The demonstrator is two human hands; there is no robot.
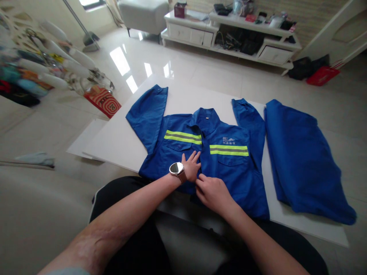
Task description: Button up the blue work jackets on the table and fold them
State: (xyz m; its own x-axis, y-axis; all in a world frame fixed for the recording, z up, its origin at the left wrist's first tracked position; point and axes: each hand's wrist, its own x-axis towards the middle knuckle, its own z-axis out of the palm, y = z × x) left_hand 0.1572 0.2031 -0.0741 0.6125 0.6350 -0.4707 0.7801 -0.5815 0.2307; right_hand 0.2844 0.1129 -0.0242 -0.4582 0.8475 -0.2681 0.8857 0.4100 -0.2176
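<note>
A blue work jacket (232, 172) lies front up on a white board (114, 149), its collar pointing away from me and both sleeves bent upward. Yellow-green reflective bands cross its chest, with a pale logo above the right-hand one. My left hand (191, 166), a watch at the wrist, rests flat with fingers spread on the jacket beside the front opening. Just to its right, my right hand (213, 193) has its fingers pinched on the jacket's front edge near the hem. The fingertips partly hide the edge there.
A folded blue garment (304, 156) lies on the board at the right, overhanging its edge. A red paper bag (103, 101) stands on the floor to the left. Farther back are a white TV cabinet (189, 34), a grey seat (145, 15) and a red bag (322, 75).
</note>
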